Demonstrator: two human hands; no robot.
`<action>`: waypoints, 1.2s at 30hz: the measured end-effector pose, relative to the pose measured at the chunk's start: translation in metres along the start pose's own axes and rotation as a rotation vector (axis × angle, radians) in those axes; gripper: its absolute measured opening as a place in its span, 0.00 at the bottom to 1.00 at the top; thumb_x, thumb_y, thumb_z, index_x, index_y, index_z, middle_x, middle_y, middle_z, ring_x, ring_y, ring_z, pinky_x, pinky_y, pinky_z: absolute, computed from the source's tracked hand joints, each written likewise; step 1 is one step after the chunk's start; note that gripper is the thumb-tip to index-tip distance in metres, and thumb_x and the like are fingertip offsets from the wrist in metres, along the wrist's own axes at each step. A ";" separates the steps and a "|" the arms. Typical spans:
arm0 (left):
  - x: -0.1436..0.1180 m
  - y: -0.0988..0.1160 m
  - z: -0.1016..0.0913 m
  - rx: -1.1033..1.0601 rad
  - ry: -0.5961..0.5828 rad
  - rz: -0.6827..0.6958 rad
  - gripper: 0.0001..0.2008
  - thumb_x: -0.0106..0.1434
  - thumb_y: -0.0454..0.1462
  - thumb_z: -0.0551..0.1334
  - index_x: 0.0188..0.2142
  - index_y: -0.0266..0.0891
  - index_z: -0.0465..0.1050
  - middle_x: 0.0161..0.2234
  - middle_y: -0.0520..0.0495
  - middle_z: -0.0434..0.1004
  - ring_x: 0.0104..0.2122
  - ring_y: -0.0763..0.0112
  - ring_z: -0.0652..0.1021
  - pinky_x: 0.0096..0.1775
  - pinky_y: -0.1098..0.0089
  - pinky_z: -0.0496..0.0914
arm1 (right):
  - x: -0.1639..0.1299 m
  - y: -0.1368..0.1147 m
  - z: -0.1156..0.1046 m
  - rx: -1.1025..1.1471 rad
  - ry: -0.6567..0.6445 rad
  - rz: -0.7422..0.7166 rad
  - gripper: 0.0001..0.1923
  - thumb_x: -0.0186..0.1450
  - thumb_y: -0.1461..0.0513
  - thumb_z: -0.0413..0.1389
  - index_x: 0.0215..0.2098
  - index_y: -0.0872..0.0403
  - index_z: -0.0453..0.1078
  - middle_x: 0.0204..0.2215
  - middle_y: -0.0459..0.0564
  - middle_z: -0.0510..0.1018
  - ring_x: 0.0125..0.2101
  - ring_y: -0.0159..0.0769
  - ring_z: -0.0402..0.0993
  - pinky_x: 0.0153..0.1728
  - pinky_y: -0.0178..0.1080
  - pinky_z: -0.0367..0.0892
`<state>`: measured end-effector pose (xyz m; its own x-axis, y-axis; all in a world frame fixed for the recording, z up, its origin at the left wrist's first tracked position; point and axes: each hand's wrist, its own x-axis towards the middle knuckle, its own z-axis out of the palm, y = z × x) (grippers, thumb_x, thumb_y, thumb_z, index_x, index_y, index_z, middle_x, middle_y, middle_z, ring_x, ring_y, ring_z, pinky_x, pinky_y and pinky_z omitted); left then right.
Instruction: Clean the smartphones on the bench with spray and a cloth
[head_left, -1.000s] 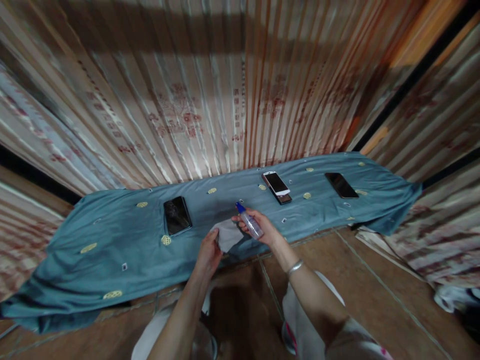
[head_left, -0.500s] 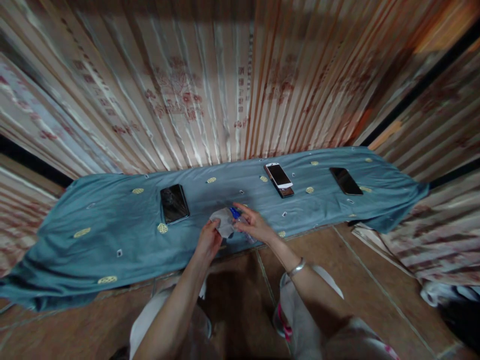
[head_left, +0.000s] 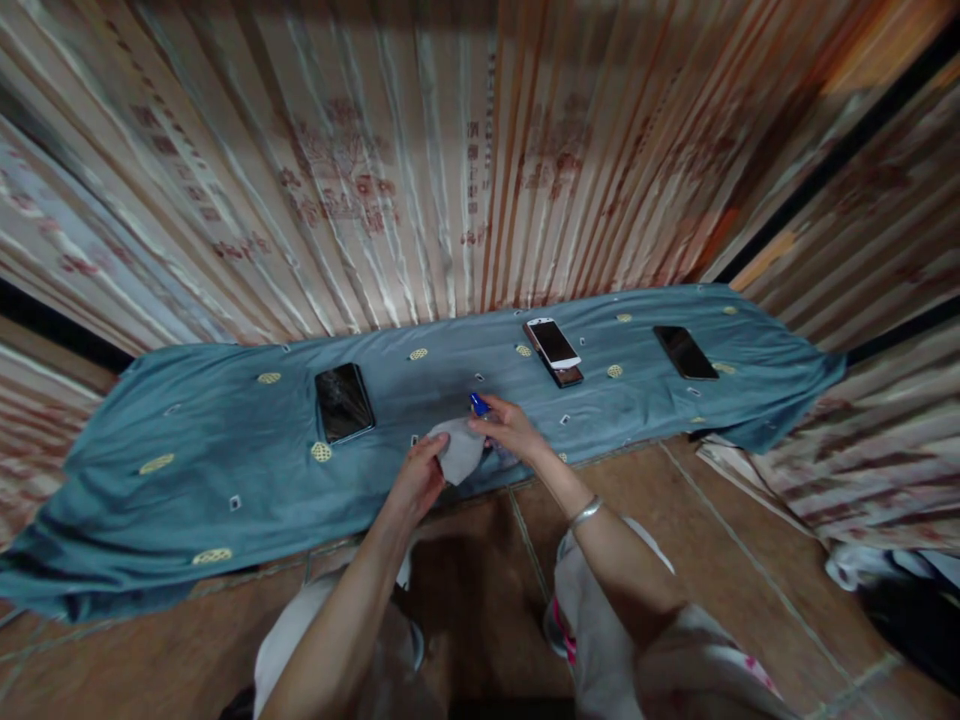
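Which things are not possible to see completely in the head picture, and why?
In the head view:
Blue-capped bottle: body partly hidden by the right hand.
Lower device: mostly covered by the white phone.
Dark bundle: cut by the right edge.
Curtain lettering: too small to read.

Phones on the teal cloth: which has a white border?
The white-bordered phone, lying atop a dark phone; the far-left phone and far-right phone have dark fronts.
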<state>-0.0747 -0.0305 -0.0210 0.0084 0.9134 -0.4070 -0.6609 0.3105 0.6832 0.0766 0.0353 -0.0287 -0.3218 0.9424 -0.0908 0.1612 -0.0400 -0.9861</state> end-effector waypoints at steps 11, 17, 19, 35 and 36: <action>0.001 -0.005 -0.009 0.060 0.100 0.050 0.12 0.42 0.34 0.71 0.27 0.33 0.73 0.25 0.46 0.79 0.29 0.67 0.79 0.33 0.70 0.71 | 0.009 0.003 -0.007 0.017 0.093 -0.043 0.29 0.55 0.55 0.59 0.54 0.53 0.65 0.32 0.47 0.75 0.23 0.29 0.68 0.23 0.32 0.68; 0.003 -0.005 -0.009 0.009 0.158 0.077 0.08 0.45 0.30 0.68 0.25 0.35 0.70 0.20 0.52 0.75 0.21 0.74 0.75 0.28 0.73 0.69 | -0.007 -0.001 -0.005 -0.095 -0.047 -0.160 0.31 0.61 0.60 0.52 0.63 0.46 0.54 0.41 0.48 0.76 0.28 0.29 0.72 0.29 0.33 0.70; 0.003 -0.004 -0.008 0.012 0.132 0.080 0.08 0.45 0.29 0.67 0.27 0.35 0.71 0.22 0.51 0.76 0.22 0.73 0.76 0.30 0.72 0.70 | -0.013 -0.005 -0.002 -0.151 -0.103 -0.214 0.30 0.62 0.61 0.51 0.62 0.47 0.55 0.39 0.47 0.77 0.27 0.29 0.72 0.32 0.34 0.70; 0.004 -0.003 -0.007 -0.059 0.177 0.036 0.05 0.60 0.34 0.58 0.35 0.35 0.72 0.28 0.47 0.79 0.30 0.68 0.79 0.38 0.67 0.73 | -0.033 -0.023 0.005 -0.417 -0.268 -0.328 0.27 0.64 0.63 0.49 0.62 0.50 0.56 0.55 0.49 0.70 0.50 0.36 0.70 0.51 0.39 0.62; 0.003 -0.002 -0.006 -0.062 0.176 0.020 0.07 0.61 0.35 0.57 0.36 0.35 0.72 0.29 0.46 0.79 0.31 0.68 0.79 0.38 0.67 0.73 | -0.034 -0.024 0.007 -0.418 -0.278 -0.323 0.27 0.64 0.63 0.49 0.61 0.50 0.57 0.55 0.49 0.70 0.49 0.36 0.71 0.50 0.39 0.62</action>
<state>-0.0777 -0.0294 -0.0269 -0.1327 0.8574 -0.4972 -0.7044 0.2714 0.6559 0.0776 0.0018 -0.0025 -0.6390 0.7604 0.1162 0.3495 0.4216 -0.8367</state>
